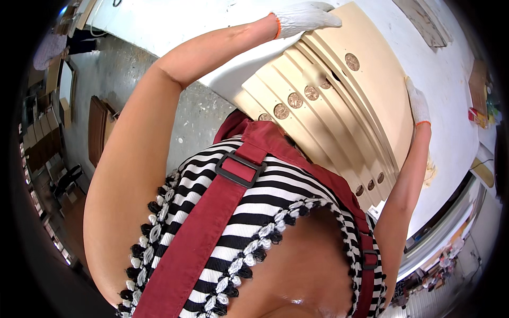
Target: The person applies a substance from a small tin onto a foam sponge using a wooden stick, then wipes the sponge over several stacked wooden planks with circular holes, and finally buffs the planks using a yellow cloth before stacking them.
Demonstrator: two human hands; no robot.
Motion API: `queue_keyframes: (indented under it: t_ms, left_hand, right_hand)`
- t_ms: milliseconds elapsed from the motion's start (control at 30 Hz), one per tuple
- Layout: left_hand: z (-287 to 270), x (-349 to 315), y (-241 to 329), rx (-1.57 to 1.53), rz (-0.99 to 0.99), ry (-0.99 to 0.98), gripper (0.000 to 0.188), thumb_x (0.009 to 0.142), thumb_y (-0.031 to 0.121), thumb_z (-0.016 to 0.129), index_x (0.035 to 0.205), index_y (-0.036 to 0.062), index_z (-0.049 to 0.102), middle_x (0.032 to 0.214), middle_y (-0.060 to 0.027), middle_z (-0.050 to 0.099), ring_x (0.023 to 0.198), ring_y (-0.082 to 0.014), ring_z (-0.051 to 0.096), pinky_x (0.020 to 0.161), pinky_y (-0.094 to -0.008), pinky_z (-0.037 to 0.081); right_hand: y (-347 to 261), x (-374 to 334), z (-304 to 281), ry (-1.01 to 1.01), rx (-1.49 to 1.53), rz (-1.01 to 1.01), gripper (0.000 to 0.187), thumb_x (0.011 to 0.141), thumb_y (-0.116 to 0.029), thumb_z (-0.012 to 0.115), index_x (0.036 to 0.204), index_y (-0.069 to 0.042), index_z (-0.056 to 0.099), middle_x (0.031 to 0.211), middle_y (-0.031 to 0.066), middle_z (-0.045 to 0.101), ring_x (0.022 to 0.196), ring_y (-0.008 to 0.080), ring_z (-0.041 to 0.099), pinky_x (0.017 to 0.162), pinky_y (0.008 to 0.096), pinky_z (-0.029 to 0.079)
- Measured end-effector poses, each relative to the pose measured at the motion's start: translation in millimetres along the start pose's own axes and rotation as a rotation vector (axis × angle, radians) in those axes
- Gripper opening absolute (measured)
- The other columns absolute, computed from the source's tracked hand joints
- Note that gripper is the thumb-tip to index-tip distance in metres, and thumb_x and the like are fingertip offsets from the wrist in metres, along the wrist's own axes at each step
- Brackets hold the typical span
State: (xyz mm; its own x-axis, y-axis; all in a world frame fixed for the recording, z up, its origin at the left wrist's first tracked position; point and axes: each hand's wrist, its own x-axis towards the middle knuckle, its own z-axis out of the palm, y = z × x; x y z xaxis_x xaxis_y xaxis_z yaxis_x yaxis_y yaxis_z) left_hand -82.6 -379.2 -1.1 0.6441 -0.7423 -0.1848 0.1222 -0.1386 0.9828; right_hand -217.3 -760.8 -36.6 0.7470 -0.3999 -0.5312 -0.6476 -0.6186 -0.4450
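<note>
Both of my hands wear white knit gloves with orange cuffs. My left hand (307, 20) grips the far left end of a cream door panel (374, 66), with its fingers laid along the edge. At the panel's right edge is my right hand (418, 102), its fingers partly hidden by that edge. This top panel has a round recess near its left edge. Below it, a fanned stack of similar cream panels (339, 140) steps down toward my body. Round recesses with rough brown bottoms show along their exposed strips.
The panels rest on a white worktable (222, 11). A marbled board (422, 21) lies at its far right. On the grey floor (132, 63) to the left, brown boards (101, 130) lean together. Cardboard boxes (479, 95) stand beyond the table's right side.
</note>
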Motion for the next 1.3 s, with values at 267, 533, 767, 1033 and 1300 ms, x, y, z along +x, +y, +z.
queue_keyframes:
  t_ms: [267, 533, 767, 1033, 1300]
  left_hand:
    - [0.3, -1.2, -4.2, -0.411, -0.069, -0.12, 0.051, 0.088, 0.023, 0.064, 0.127, -0.0076, 0.051, 0.114, -0.0157, 0.061, 0.103, -0.0191, 0.059, 0.089, -0.0314, 0.048]
    - [5.9, -14.4, -10.9, -0.435, -0.204, 0.13, 0.044, 0.083, 0.026, 0.071, 0.115, -0.0032, 0.062, 0.108, -0.0165, 0.066, 0.094, -0.0195, 0.065, 0.083, -0.0313, 0.054]
    - [4.5, -44.2, -8.3, -0.49, -0.261, 0.067, 0.049, 0.084, 0.024, 0.069, 0.121, -0.0045, 0.057, 0.108, -0.0142, 0.065, 0.097, -0.0181, 0.064, 0.086, -0.0306, 0.052]
    - [8.4, -91.4, -11.2, -0.323, 0.022, -0.027, 0.081, 0.084, 0.034, 0.065, 0.144, -0.0069, 0.03, 0.14, -0.0203, 0.046, 0.128, -0.0243, 0.046, 0.108, -0.0325, 0.034]
    - [6.8, -148.8, -12.0, -0.259, -0.043, -0.012, 0.09, 0.08, 0.04, 0.066, 0.146, -0.0058, 0.026, 0.145, -0.0214, 0.039, 0.134, -0.0266, 0.039, 0.11, -0.0349, 0.031]
  right_hand:
    - [20.9, 20.7, -12.9, -0.247, 0.287, 0.103, 0.078, 0.089, -0.069, 0.042, 0.12, 0.0, 0.064, 0.113, 0.0131, 0.066, 0.103, 0.021, 0.061, 0.092, 0.0297, 0.044]
    - [12.4, 17.7, 5.7, -0.169, 0.287, 0.149, 0.082, 0.089, -0.07, 0.04, 0.122, 0.002, 0.062, 0.121, 0.0173, 0.063, 0.113, 0.024, 0.058, 0.097, 0.0313, 0.042]
    - [4.0, -23.1, 11.3, -0.04, -0.052, 0.107, 0.097, 0.086, -0.076, 0.027, 0.124, 0.008, 0.056, 0.126, 0.0285, 0.056, 0.119, 0.039, 0.054, 0.104, 0.038, 0.034]
    - [-44.5, -117.3, -3.8, 0.191, -0.435, -0.08, 0.085, 0.089, -0.071, 0.025, 0.101, 0.0, 0.069, 0.104, 0.0289, 0.063, 0.105, 0.0425, 0.057, 0.095, 0.0435, 0.041]
    - [-26.0, -128.2, 12.7, 0.07, 0.367, -0.073, 0.078, 0.093, -0.066, 0.031, 0.122, -0.001, 0.061, 0.124, 0.016, 0.062, 0.112, 0.0286, 0.06, 0.098, 0.0372, 0.042]
